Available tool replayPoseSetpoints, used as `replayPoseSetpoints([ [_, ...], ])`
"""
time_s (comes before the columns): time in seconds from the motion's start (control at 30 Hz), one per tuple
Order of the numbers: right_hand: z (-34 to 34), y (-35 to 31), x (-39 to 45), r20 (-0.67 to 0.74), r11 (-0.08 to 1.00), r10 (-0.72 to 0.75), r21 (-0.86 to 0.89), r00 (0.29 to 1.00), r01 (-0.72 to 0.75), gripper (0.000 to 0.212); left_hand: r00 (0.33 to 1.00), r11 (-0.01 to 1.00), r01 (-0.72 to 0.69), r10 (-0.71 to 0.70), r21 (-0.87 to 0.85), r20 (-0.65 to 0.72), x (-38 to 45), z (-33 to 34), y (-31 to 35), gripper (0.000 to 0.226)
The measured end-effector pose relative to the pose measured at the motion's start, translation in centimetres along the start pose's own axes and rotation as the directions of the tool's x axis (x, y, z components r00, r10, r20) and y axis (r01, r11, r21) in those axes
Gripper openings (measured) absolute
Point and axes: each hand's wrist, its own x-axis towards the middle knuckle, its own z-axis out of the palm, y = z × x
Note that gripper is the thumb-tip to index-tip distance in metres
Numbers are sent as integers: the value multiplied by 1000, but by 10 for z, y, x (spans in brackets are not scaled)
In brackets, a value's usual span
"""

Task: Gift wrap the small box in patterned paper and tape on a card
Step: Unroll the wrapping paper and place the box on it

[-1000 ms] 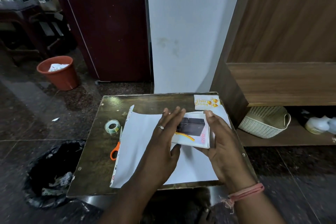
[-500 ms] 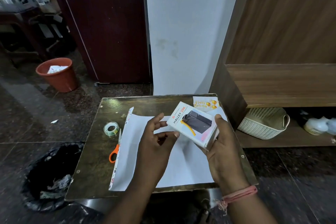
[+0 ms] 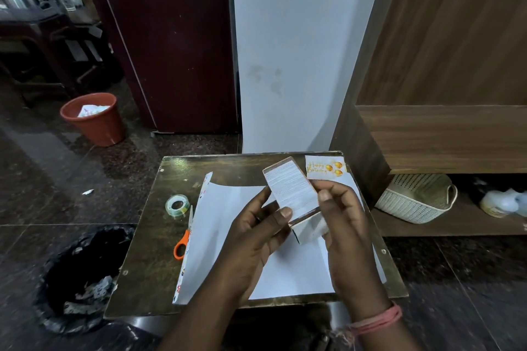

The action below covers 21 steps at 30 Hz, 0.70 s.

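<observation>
I hold the small white box (image 3: 291,189) in the air above the table, tilted, its text-printed back face toward me. My left hand (image 3: 256,234) grips its left edge with thumb and fingers. My right hand (image 3: 340,219) holds its right side, thumb on top. Under the box lies the wrapping paper (image 3: 225,225), white side up, its patterned face showing only along the curled left edge. A "Happy Birthday" card (image 3: 325,167) with orange balloons lies at the table's far right corner.
A tape roll (image 3: 177,205) and orange-handled scissors (image 3: 184,239) lie left of the paper on the small dark wooden table (image 3: 148,265). A black-lined bin (image 3: 82,273) stands at the left, an orange bucket (image 3: 92,120) farther back, a white basket (image 3: 416,196) on the right shelf.
Both hands lifted the box off the paper and turned it over: the pictured front faced me, and now the printed back does.
</observation>
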Motion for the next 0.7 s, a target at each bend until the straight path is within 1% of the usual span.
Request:
replayPoseSetpoints([
  [0.07,-4,1,4,-34,993,105,57,994,-103,31,1000,998,18,-16,-64,25,1,-3,0,58],
  [0.17,-12,0,9,62,944,293,137,954,-299,45,992,977,91,-73,-192,103,1,-8,3,58],
  [0.23,-16,-3,11,130,912,355,170,926,-374,43,981,957,154,-118,-246,156,2,-10,2,57],
  [0.3,-19,-5,13,161,896,375,189,913,-401,42,977,958,192,-165,-212,138,3,-8,-1,52],
  [0.33,-20,-4,14,154,892,383,195,911,-408,43,979,967,196,-183,-161,95,4,-7,-4,49],
  [0.37,-21,-2,15,132,893,385,194,913,-405,43,983,980,185,-183,-80,24,5,-6,-7,44],
  [0.4,-22,1,16,90,903,382,176,920,-392,43,985,986,162,-159,42,-69,7,-6,-9,41],
  [0.47,-25,6,15,-14,939,342,34,940,-341,42,973,955,94,-28,283,-230,9,-8,-8,37],
  [0.53,-27,8,14,-64,943,299,-135,952,-305,40,943,898,-14,158,440,-294,7,-10,-2,36],
  [0.57,-27,9,13,-76,936,289,-188,954,-298,39,918,840,-71,266,537,-295,5,-10,2,37],
  [0.6,-27,8,13,-89,928,287,-219,954,-300,37,882,749,-111,377,653,-283,3,-12,6,36],
  [0.63,-26,9,13,-99,918,295,-245,950,-311,35,835,638,-131,483,759,-262,1,-15,11,35],
  [0.67,-25,10,13,-105,906,311,-267,945,-328,33,780,513,-129,581,848,-232,1,-20,14,34],
  [0.7,-24,11,14,-104,894,325,-289,940,-342,30,736,395,-101,647,913,-199,1,-28,16,34],
])
